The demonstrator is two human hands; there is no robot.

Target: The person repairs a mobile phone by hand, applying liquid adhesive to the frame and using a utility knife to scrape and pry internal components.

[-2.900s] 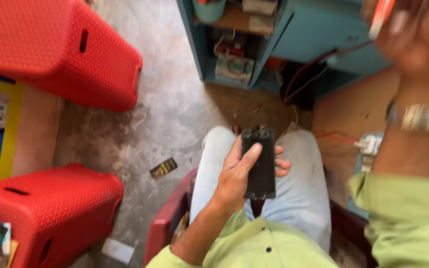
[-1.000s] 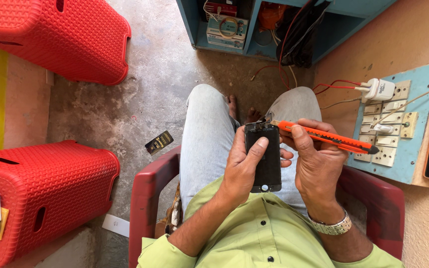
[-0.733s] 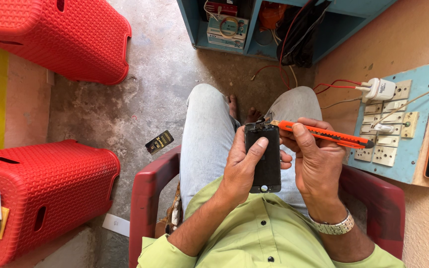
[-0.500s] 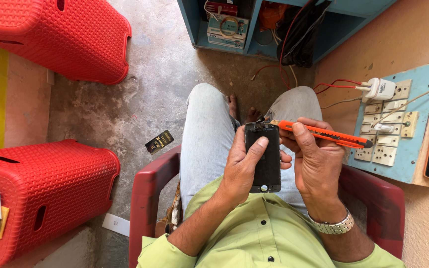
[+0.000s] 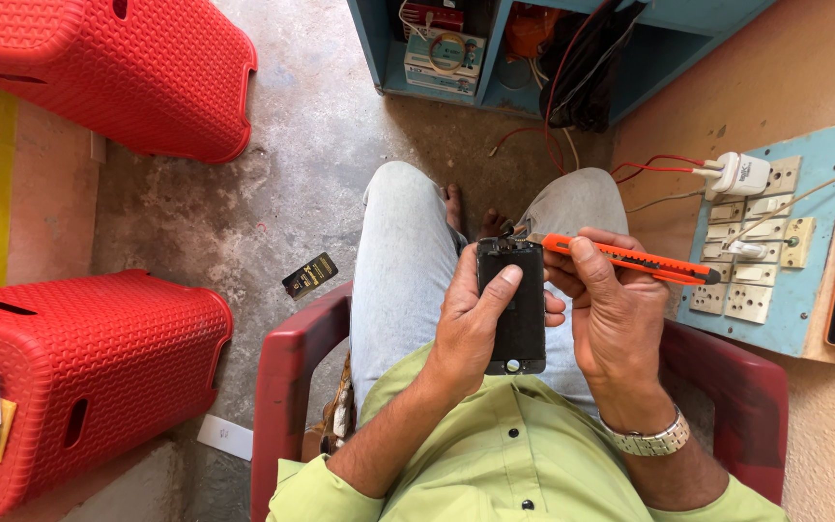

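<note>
My left hand (image 5: 468,324) grips a black phone (image 5: 513,307) upright over my lap, thumb resting on its screen. My right hand (image 5: 611,311) holds an orange utility knife (image 5: 630,259) by its body. The knife's blade end touches the phone's top right corner. I sit in a dark red plastic chair (image 5: 287,372), wearing grey jeans, a light green shirt and a metal wristwatch (image 5: 647,443).
Two red plastic stools (image 5: 89,372) (image 5: 118,68) stand at the left on the concrete floor. A small black card (image 5: 309,275) lies on the floor. A blue board of sockets with a white plug (image 5: 741,176) lies at the right. A blue shelf (image 5: 495,48) with wires is ahead.
About three seconds ago my right hand was raised high at the right; it has come down with the knife to the phone's top. Over the last second the hands barely move.
</note>
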